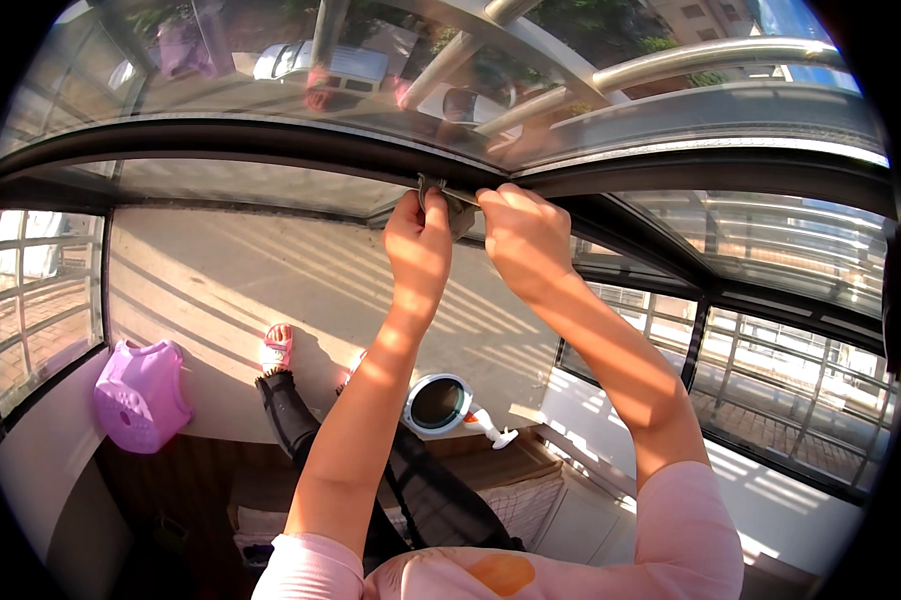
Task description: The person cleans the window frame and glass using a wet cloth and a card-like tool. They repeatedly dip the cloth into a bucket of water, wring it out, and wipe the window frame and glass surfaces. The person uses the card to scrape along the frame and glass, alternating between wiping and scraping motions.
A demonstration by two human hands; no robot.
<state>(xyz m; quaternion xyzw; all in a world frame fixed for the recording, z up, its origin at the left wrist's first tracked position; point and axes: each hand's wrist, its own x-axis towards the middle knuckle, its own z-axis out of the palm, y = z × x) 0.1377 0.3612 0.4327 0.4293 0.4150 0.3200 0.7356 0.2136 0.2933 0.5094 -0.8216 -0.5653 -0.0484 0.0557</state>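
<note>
Apparently gripping a grey cloth [460,217] with the left hand [418,243] and a thin rod [462,197] with the right hand [524,235], close together at the dark window frame [321,145], presumably for steady control.

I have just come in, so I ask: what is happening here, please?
A person, feet on a pale surface, reaches toward the black window frame. The left hand pinches a small greyish thing, perhaps a cloth; the right hand, closed, seems to grip a thin pale strip beside it. What exactly these are is hard to tell. Also in view are a pink plastic stool, left, and a round white bucket with a spray bottle beside it.
</note>
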